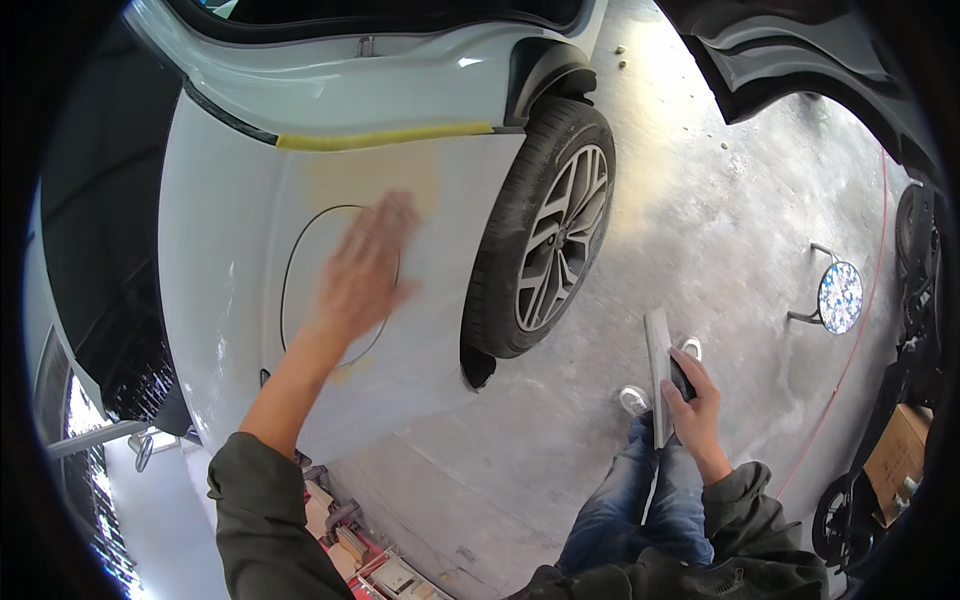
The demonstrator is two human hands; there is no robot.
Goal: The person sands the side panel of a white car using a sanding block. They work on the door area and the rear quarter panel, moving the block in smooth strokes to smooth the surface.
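My left hand (365, 265), blurred by motion, reaches over the white car's side panel (240, 240) with its fingers stretched out flat. It lies across the round fuel door (320, 290) and covers part of its outline; I cannot tell whether the palm touches. Beyond the fingertips is a pale yellow filler patch (350, 178), bordered by yellow masking tape (400, 136) along a panel edge. My right hand (699, 405) is closed around the dark grip of a long, narrow sanding block (658, 370), held upright away from the car.
The car's rear wheel (555, 235) stands right of the panel. A small round stool (838, 297) is on the concrete floor, near a red hose (835, 395). A toolbox (385, 575) lies below the car; a cardboard box (897, 460) and dark car parts line the right.
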